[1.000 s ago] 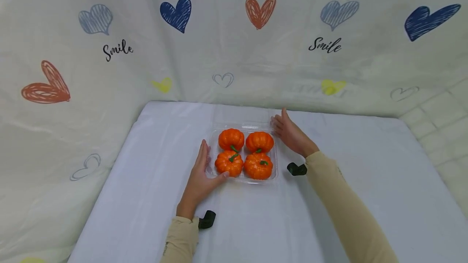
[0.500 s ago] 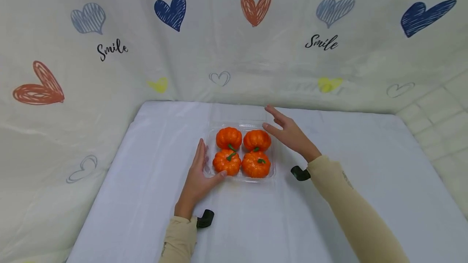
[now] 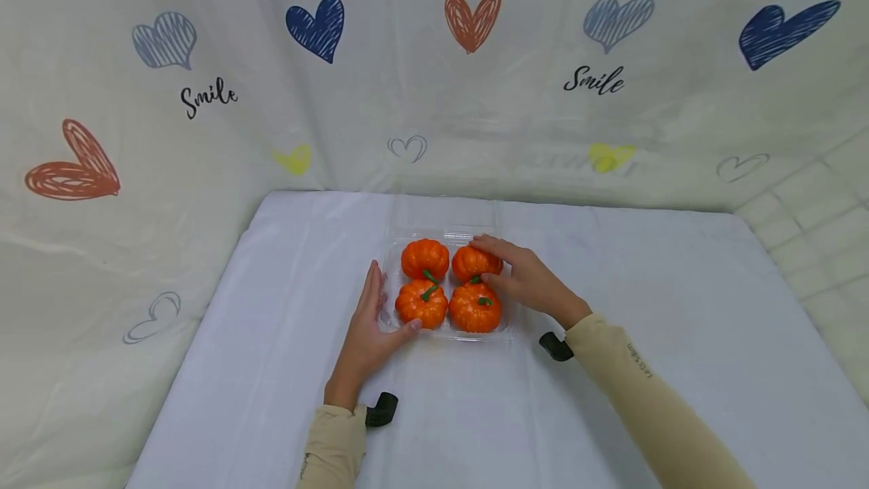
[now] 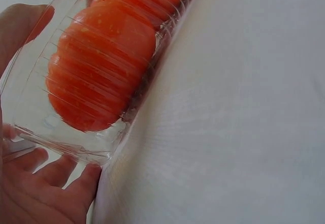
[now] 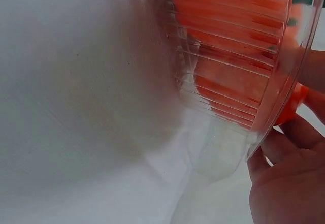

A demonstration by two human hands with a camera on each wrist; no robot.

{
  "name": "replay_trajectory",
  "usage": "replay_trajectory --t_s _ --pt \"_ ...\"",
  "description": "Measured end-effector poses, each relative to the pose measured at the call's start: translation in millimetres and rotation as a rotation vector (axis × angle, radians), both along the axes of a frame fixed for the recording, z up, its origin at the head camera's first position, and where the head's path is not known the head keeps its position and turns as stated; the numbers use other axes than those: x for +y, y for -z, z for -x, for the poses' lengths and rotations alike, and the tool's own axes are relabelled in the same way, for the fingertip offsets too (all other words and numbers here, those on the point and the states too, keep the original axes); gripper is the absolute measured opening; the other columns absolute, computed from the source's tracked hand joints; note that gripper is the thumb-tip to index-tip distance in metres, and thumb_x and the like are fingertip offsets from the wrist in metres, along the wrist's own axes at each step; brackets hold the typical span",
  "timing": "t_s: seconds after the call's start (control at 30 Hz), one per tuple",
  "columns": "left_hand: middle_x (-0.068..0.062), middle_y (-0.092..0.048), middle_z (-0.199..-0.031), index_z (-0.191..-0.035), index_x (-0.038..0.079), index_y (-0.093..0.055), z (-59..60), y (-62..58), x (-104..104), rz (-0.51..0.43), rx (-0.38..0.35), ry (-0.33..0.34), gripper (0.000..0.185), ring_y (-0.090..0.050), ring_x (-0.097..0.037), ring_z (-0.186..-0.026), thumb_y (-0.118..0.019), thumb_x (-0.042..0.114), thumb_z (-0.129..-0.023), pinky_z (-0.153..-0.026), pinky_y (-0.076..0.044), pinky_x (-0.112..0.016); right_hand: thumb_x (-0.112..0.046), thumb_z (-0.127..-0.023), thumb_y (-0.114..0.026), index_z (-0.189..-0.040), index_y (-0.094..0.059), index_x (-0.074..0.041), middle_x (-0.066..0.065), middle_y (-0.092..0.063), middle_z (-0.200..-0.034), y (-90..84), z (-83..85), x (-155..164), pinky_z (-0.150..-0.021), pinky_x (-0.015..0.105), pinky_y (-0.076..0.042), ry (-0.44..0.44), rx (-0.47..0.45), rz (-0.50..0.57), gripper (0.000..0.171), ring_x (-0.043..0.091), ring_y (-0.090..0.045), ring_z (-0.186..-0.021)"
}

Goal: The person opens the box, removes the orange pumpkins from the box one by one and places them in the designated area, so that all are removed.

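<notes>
We read "Smile" (image 3: 594,81) on the backdrop. Our right hand (image 3: 528,281) curls its fingers over the far-right ribbed pumpkin (image 3: 475,262); our left hand (image 3: 366,330) lies flat-fingered against the clear ridged plastic tray (image 3: 390,262) on the tabletop (image 3: 271,368).

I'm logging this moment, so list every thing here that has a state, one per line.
Clear plastic clamshell container: lid open, folded back flat on the table; base holds four pumpkins.
Far-right small orange pumpkin: in the base, right hand's fingers curled over it.
Other three small orange pumpkins: seated in the base, none held.
Left hand: open, flat against the base's left side.
Right hand: grips the far-right pumpkin.
White cloth-covered table: flat, bears the container.
</notes>
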State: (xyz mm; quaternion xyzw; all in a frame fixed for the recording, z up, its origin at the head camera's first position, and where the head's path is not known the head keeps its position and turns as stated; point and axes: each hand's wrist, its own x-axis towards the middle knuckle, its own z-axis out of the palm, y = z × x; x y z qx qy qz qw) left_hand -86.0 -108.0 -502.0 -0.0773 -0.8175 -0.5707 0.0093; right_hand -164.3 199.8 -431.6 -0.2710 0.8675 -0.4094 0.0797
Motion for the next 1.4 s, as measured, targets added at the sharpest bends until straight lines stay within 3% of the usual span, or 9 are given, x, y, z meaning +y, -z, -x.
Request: replay_trajectory --t_s 0.33,0.53,0.7,1.07,1.27,1.4 --pt "-0.001 -0.008 -0.180 -0.174 0.012 -0.009 1.1 -0.1 -2 0.014 0.005 0.010 0.120 -0.025 -0.022 -0.161 -0.086 0.046 -0.088 -0.122 -0.031 -0.043 0.002 -0.096 -0.077 -0.153 -0.057 -0.003 0.017 -0.057 -0.155 -5.8 -2.0 2 -0.116 0.059 -0.044 0.035 0.089 0.073 0.061 0.039 -0.051 -0.144" --pt "0.003 -0.007 -0.179 -0.174 0.013 -0.009 1.0 -0.4 -3 0.017 -0.002 0.005 0.121 -0.025 -0.021 -0.161 -0.087 0.047 -0.088 -0.122 -0.031 -0.043 -0.011 -0.102 -0.076 -0.155 -0.055 -0.005 0.014 -0.062 -0.149 -11.4 -4.5 8 -0.106 0.057 -0.054 0.144 0.046 0.102 0.057 0.034 -0.062 -0.129" --pt "0.004 -0.007 -0.179 -0.174 0.014 -0.008 0.6 -0.8 -4 0.016 -0.007 0.002 0.121 -0.025 -0.021 -0.161 -0.087 0.047 -0.088 -0.122 -0.032 -0.043 -0.019 -0.105 -0.072 -0.156 -0.054 -0.006 0.015 -0.063 -0.147 -14.3 -5.6 18 -0.104 0.055 -0.055 0.206 0.004 0.124 0.056 0.034 -0.066 -0.124" --pt "0.000 -0.009 -0.180 -0.174 0.014 -0.009 -2.4 -1.9 -5 0.006 -0.014 -0.003 0.120 -0.026 -0.022 -0.160 -0.087 0.046 -0.088 -0.122 -0.032 -0.042 -0.032 -0.108 -0.068 -0.157 -0.053 -0.009 0.013 -0.060 -0.150 -11.4 -10.6 39 -0.099 0.037 -0.058 0.304 -0.042 0.130 0.056 0.035 -0.066 -0.124" --pt "0.001 -0.009 -0.179 -0.174 0.015 -0.009 -2.1 -0.3 -2 0.004 -0.016 0.005 0.119 -0.027 -0.022 -0.160 -0.086 0.046 -0.089 -0.122 -0.033 -0.043 -0.033 -0.109 -0.067 -0.156 -0.053 -0.006 0.016 -0.056 -0.150 -9.0 -15.9 54 -0.094 0.015 -0.053 0.360 -0.032 0.140 0.056 0.038 -0.063 -0.129" --pt "0.002 -0.009 -0.179 -0.174 0.014 -0.009 -1.8 -0.2 -1 0.018 -0.008 0.004 0.120 -0.027 -0.022 -0.160 -0.086 0.048 -0.088 -0.121 -0.033 -0.043 -0.031 -0.110 -0.064 -0.155 -0.053 -0.003 0.017 -0.054 -0.149 -9.2 -18.7 60 -0.106 0.033 -0.054 0.378 -0.026 0.151 0.054 0.041 -0.058 -0.133"
